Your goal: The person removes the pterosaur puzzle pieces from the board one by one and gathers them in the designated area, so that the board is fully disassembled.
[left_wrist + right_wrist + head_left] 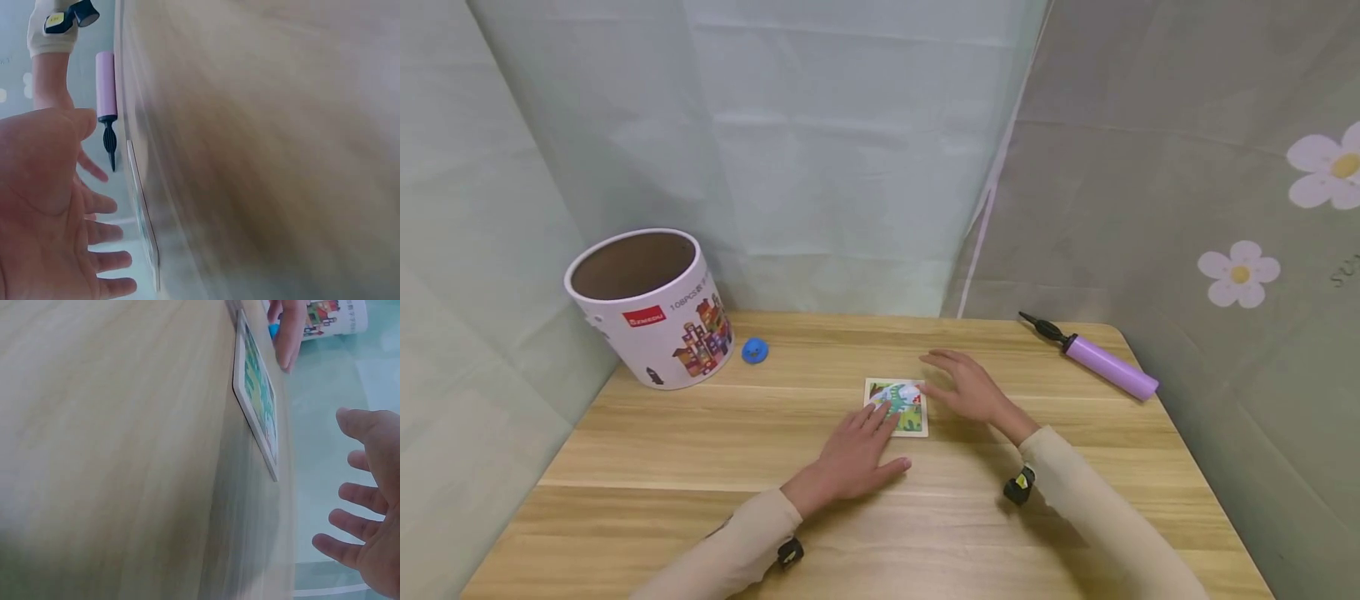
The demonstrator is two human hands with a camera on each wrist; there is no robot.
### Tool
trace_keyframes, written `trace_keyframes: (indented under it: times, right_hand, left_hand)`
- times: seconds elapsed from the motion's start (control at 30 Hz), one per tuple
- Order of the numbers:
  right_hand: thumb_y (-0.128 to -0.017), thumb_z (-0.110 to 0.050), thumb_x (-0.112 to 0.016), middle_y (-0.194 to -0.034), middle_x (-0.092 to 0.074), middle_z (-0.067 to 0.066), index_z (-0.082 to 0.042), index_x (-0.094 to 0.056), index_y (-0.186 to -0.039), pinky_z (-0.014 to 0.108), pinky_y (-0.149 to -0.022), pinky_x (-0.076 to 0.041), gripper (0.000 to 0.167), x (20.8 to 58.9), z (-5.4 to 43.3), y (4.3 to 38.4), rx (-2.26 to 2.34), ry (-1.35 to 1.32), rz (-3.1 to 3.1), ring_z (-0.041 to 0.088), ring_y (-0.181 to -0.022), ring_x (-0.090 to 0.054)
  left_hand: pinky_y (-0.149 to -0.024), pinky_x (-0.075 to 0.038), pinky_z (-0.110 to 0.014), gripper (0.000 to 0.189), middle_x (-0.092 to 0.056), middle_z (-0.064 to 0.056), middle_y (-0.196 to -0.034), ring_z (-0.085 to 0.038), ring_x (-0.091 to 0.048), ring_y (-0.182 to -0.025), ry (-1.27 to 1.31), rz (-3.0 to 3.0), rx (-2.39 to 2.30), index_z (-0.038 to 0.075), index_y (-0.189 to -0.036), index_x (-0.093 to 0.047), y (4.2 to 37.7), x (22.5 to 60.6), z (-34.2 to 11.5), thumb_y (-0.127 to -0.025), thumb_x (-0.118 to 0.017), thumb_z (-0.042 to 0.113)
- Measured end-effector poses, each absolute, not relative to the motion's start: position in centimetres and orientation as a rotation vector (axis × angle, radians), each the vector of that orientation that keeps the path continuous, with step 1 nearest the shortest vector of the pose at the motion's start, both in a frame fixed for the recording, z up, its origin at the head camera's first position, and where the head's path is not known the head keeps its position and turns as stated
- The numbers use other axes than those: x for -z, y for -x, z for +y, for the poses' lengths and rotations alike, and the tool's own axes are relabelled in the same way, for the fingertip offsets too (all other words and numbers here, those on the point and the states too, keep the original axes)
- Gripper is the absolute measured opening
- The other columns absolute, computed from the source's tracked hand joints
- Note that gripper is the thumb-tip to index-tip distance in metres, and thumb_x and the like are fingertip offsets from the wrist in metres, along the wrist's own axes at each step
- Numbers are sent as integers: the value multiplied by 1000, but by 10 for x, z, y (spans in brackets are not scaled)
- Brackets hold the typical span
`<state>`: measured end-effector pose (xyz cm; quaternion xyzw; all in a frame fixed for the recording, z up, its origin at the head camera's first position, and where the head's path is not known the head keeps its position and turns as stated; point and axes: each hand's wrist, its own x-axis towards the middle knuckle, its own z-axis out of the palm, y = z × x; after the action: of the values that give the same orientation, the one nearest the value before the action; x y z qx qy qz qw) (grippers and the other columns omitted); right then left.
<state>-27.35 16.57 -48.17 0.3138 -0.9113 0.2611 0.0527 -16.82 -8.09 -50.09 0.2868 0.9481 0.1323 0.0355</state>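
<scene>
A small square picture puzzle board [910, 423] with a pale border and a green dinosaur picture lies flat on the wooden table. Over its lower left part my left hand [857, 458] hovers with fingers spread; in the left wrist view its fingers [106, 232] are straight and apart from the board [145, 219]. My right hand [966, 387] is held above the table by the board's upper right corner. The right wrist view shows that hand [375, 500] with loosely extended fingers, holding nothing, beside the board [257, 387]. Part of the picture is hidden behind the left hand.
A white printed bucket [662, 342] stands at the back left of the table [700, 467]. Next to it lies a blue round piece [755, 350] with a face-like mark. A purple hand pump [1108, 365] with a black nozzle lies at the back right. Curtains hang behind.
</scene>
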Motion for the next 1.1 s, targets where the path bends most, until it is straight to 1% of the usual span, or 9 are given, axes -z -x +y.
trace_keyframes:
  times: [0.17,0.27,0.43,0.57,0.67,0.8,0.97,1.03,1.1]
  right_hand:
    - [-98,-35,-70,-143,-59,20,-6,-63,-139,56,-113,-40,51,480,161,280,-836,-980,-2779,37,-135,-53]
    - [-97,-32,-71,-142,-60,20,-5,-64,-138,56,-113,-40,49,481,159,285,-879,-985,-2785,37,-135,-53]
    - [-97,-28,-73,-139,-63,18,-4,-65,-135,55,-113,-41,46,485,152,293,-927,-1010,-2789,36,-134,-55]
    - [-97,-31,-71,-138,-65,12,-5,-66,-135,52,-113,-42,46,490,147,298,-916,-1027,-2812,33,-133,-56]
    - [-97,-33,-71,-136,-66,10,-6,-67,-134,50,-113,-43,46,492,142,302,-922,-1045,-2820,31,-132,-57]
    - [-96,-29,-73,-132,-69,10,-5,-69,-130,49,-107,-49,42,494,135,307,-960,-1084,-2811,30,-126,-61]
    - [-95,-25,-75,-122,-73,8,-6,-74,-123,41,-94,-57,34,496,126,312,-983,-1139,-2807,25,-109,-70]
    - [-95,-24,-75,-118,-74,8,-6,-75,-120,38,-90,-59,31,497,122,315,-993,-1168,-2812,22,-103,-71]
    - [-95,-22,-75,-115,-75,8,-5,-76,-118,36,-88,-59,28,498,119,317,-1001,-1187,-2823,21,-100,-72]
  left_hand:
    - [-121,-25,-60,79,-25,-21,-166,-43,-22,-153,-855,2888,-406,2,-158,-35,172,501,-70,-104,-44,59]
    - [-122,-23,-60,80,-22,-21,-167,-42,-19,-154,-827,2875,-399,3,-159,-34,175,503,-64,-103,-43,60]
    - [-122,-22,-59,82,-21,-20,-168,-41,-19,-154,-817,2875,-371,4,-160,-32,181,505,-57,-102,-44,61]
    - [-121,-23,-61,84,-21,-21,-167,-42,-19,-154,-822,2869,-357,3,-161,-29,186,508,-53,-102,-45,61]
    - [-121,-24,-61,87,-20,-21,-168,-41,-18,-155,-803,2851,-338,4,-161,-26,190,509,-51,-102,-43,64]
    - [-122,-23,-58,89,-19,-19,-168,-38,-16,-156,-781,2834,-297,5,-162,-24,191,507,-50,-101,-42,66]
    - [-122,-24,-57,90,-21,-21,-167,-40,-18,-155,-785,2831,-282,2,-161,-26,189,504,-48,-100,-45,66]
    - [-122,-24,-57,90,-20,-21,-167,-40,-18,-155,-786,2826,-281,2,-161,-26,188,503,-48,-100,-45,65]
    - [-122,-25,-56,91,-20,-21,-168,-39,-18,-155,-789,2821,-274,1,-161,-25,188,503,-48,-100,-45,65]
